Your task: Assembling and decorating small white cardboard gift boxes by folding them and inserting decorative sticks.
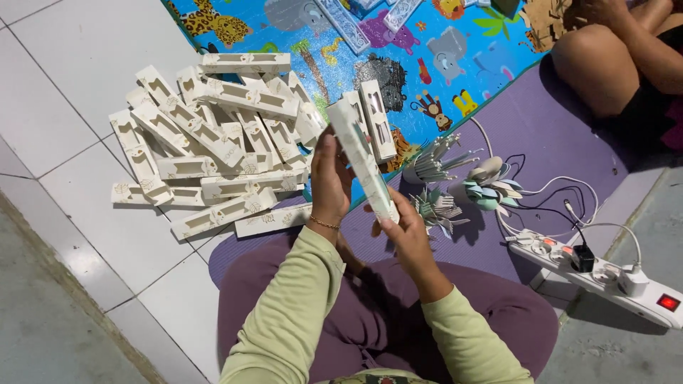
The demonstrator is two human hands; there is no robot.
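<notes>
Nearest the camera sit the person's crossed legs in dark purple trousers, with pale green sleeves running forward from them. The right hand (409, 231) pinches the near end of a long, narrow white cardboard box (366, 162) with window cut-outs, thumb and fingers pressed on its sides. The left hand (329, 178) stands upright along the left of the same box near its middle, fingers flat against it and a thin gold bracelet (324, 223) at the wrist. The box tilts, its far end leaning away and to the left, held up in the air above the purple mat (548, 135) on the floor.

Just right of the hands, on that mat, lie clusters of thin white cables (435, 165) bundled in holders, and further right a white power strip (605, 274) with a red switch and plugged-in chargers sits at the mat's near right edge.

To the left, on the white tiled floor (78, 78), a loose heap of matching white cardboard boxes (213, 142) is piled crosswise, well within reach of the left hand.

Beyond lies a blue play mat with cartoon animals (427, 50), and at the far right another person's bare knee (597, 64) rests on the purple mat
</notes>
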